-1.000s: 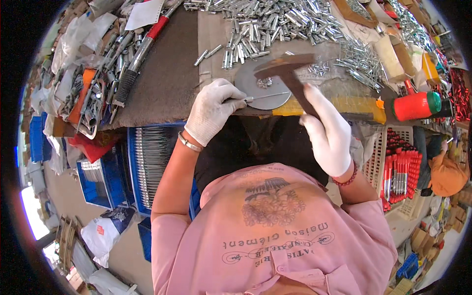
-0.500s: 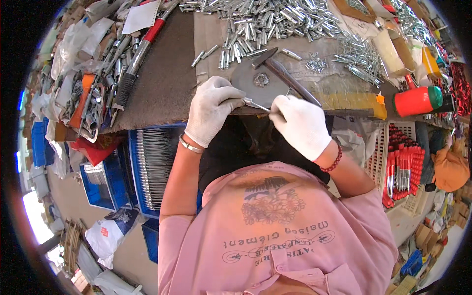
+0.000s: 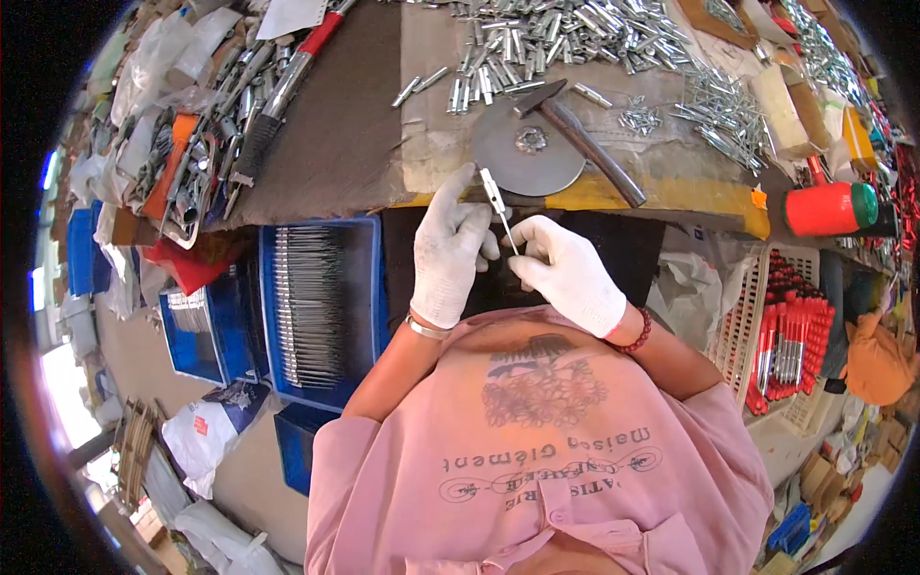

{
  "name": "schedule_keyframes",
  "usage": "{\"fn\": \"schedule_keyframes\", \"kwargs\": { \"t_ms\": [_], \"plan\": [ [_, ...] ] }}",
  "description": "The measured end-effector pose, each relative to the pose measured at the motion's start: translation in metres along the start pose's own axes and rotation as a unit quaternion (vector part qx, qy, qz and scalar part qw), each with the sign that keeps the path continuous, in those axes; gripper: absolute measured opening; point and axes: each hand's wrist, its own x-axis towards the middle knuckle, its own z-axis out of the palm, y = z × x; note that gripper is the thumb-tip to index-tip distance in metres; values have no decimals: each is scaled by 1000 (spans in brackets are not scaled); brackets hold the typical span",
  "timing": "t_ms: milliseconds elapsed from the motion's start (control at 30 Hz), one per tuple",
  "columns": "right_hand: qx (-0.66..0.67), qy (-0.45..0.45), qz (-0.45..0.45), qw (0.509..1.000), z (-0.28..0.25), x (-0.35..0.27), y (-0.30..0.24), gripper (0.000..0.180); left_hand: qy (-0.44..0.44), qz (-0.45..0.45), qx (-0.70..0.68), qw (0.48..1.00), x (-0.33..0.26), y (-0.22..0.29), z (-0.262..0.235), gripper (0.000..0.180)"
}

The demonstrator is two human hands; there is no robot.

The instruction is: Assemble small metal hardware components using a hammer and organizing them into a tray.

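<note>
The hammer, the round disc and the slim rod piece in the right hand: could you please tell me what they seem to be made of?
Hammer: the head is probably steel, dark and dull; the handle, dark with a slight sheen, could be wood or metal. Disc: likely metal, given its smooth, even grey, though that's uncertain. Rod piece: apparently bright metal, judging by its silvery shine.

Person [image 3: 671, 460] is wearing printed pink short-sleeved shirt [image 3: 537, 441] | white gloves [image 3: 443, 273] on both hands [image 3: 573, 286] | left-wrist silver bangle [image 3: 427, 329] | right-wrist red beaded bracelet [image 3: 641, 331]
</note>
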Motion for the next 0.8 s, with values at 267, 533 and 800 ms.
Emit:
{"fn": "schedule_keyframes", "kwargs": {
  "t_ms": [267, 533, 800],
  "plan": [
    [-44, -90, -71, 992, 31, -2, -12, 58, 124, 77, -32, 989, -32, -4, -41, 60],
    [-21, -159, 43, 986, 34, 12, 5, 56, 425, -52, 23, 903, -101, -140, -225, 58],
    [-29, -236, 45, 970, 51, 28, 11, 55, 529, -151, 325, 769, -266, -319, -425, 54]
  ]
}}
